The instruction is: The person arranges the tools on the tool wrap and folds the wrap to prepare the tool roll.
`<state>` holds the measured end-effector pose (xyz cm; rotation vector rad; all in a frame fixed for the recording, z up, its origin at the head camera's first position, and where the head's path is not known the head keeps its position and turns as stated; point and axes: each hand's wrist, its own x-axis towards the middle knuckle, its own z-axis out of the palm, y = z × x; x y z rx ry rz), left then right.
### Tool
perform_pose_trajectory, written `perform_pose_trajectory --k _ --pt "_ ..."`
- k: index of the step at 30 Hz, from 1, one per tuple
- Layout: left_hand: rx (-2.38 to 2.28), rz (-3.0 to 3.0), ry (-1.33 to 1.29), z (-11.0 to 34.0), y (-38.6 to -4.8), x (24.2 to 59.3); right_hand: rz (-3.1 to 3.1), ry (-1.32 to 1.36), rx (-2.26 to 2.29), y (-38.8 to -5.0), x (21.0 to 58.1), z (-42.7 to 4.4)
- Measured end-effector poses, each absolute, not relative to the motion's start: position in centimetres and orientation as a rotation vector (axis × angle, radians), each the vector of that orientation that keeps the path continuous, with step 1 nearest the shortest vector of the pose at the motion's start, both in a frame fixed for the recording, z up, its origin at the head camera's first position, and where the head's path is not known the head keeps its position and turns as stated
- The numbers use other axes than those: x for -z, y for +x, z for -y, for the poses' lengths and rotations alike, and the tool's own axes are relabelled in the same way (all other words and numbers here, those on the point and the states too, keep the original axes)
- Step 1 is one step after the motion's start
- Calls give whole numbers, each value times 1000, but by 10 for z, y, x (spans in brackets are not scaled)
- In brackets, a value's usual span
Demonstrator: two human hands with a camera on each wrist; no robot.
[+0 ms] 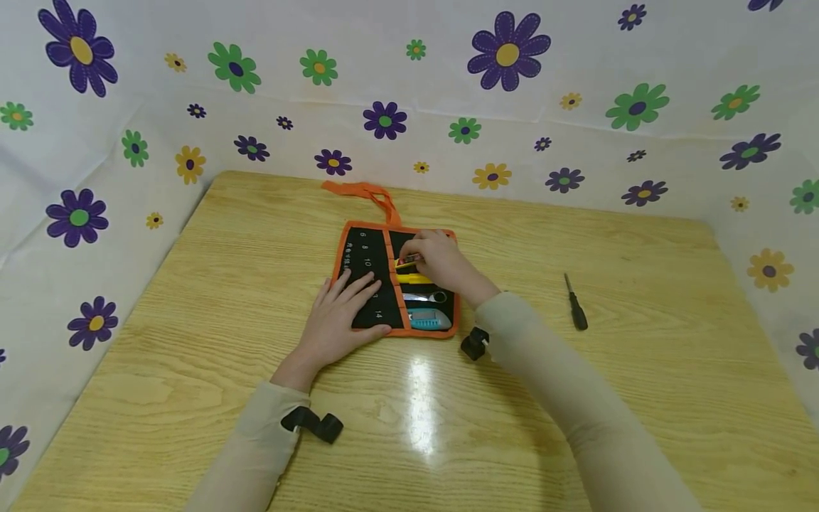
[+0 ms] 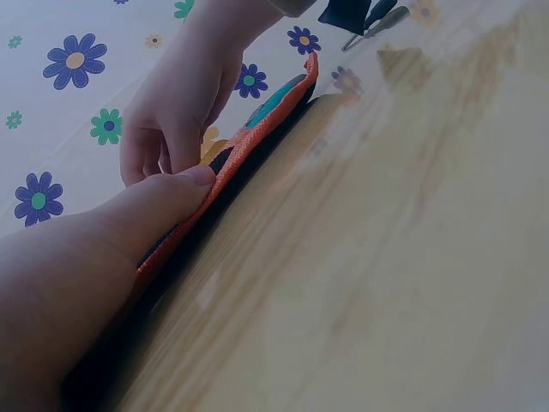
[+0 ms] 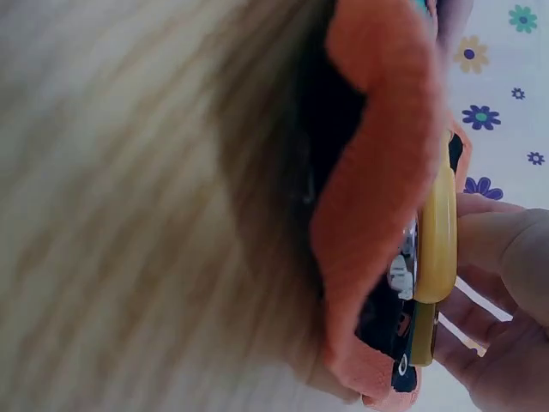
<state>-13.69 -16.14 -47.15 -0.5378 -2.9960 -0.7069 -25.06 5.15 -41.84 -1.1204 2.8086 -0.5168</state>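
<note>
A black tool roll (image 1: pixel 365 306) with orange edging lies spread on the table, white numbers on its left panel. My left hand (image 1: pixel 335 313) rests on that panel with fingers spread, its thumb along the near edge. At the right panel, my right hand (image 1: pixel 441 263) pinches a small yellow and dark tool (image 1: pixel 407 262); its kind is hidden by the fingers. Below it, a yellow-handled tool (image 1: pixel 414 279), a silver wrench (image 1: pixel 422 298) and a teal utility knife (image 1: pixel 429 319) sit in the pockets. The right wrist view shows the yellow handle (image 3: pixel 439 240) beside my fingers.
A screwdriver (image 1: pixel 576 306) with a dark handle lies on the wooden table (image 1: pixel 640 370) to the right. The roll's orange tie strap (image 1: pixel 358 189) trails toward the back edge. Flowered cloth (image 1: pixel 435 92) hangs behind the table and at both sides.
</note>
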Motion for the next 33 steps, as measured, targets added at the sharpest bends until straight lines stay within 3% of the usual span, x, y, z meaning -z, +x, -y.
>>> perform_pose_trajectory --k 13,33 --pt "714 2992 -548 160 -137 470 -2864 -1256 405 -254 418 -50" --pt "717 3004 -538 161 -136 471 -2696 -1145 588 -249 416 -44"
